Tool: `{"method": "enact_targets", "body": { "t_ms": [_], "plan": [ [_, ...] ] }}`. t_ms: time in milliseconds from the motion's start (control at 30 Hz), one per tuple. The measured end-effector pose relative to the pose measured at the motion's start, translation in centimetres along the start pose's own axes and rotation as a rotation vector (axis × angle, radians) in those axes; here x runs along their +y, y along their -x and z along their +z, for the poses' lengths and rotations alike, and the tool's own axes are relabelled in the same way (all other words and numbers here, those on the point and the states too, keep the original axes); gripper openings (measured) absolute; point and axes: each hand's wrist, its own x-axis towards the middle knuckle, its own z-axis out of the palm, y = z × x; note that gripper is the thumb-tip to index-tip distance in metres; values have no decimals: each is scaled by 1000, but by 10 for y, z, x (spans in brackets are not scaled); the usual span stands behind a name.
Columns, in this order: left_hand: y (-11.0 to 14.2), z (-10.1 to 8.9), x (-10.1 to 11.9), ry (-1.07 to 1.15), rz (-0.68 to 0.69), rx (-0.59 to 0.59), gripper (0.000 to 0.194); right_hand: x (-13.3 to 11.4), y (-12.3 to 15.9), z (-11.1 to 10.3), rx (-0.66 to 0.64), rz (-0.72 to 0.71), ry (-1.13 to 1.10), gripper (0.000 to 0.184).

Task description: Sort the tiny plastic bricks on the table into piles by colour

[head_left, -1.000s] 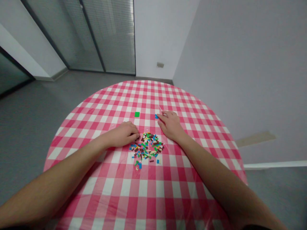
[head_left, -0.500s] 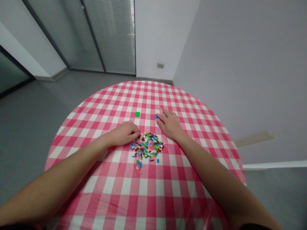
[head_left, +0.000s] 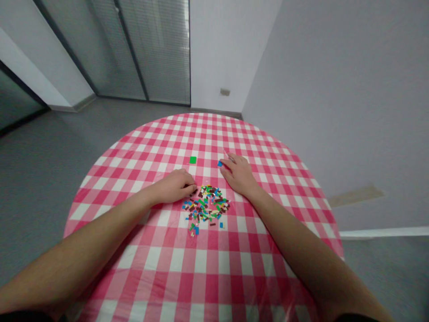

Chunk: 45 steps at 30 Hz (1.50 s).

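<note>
At the left edge of a loose pile of small toy bricks (head_left: 203,203) lies my left hand (head_left: 176,185), its fingers curled down; dark brown pieces show by the fingertips, and whatever the fingers hold is hidden. My right hand (head_left: 238,173) rests palm down beyond the pile with its fingers apart. Its index fingertip touches or nearly touches a blue brick (head_left: 220,163) on the cloth. A flat green square plate (head_left: 193,160) lies between the hands, farther from me. The pile mixes brown, green, blue, white and yellow bricks.
A round table with a red and white checked cloth (head_left: 187,259) fills the middle. A blue and white piece (head_left: 221,225) and a few other bricks lie at the pile's near side. Beyond stand a glass partition (head_left: 161,53) and a pale wall (head_left: 335,89).
The right fingers shift slightly at the blue brick, which shows a little more now. The left hand stays almost still, and the pile looks the same.
</note>
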Motion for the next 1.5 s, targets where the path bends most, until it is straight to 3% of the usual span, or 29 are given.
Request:
{"method": "enact_targets", "body": {
  "t_ms": [133,267,500,667,967,1500],
  "plan": [
    [0,0,0,-3,-4,5,37,0,1,-1,49,-86,15,39],
    [0,-1,1,-4,-10,3,38,-2,3,-4,8,-174,19,36],
    [0,0,1,1,-8,5,38,-2,2,-5,-79,-128,-50,34],
    [-1,0,0,8,5,13,37,3,-1,-7,-99,-169,-115,33],
    [-1,1,0,9,1,11,37,8,-2,-3,-90,-168,-231,36],
    [0,0,1,5,-5,10,38,12,-3,1,-69,-158,-250,40]
  ]
}}
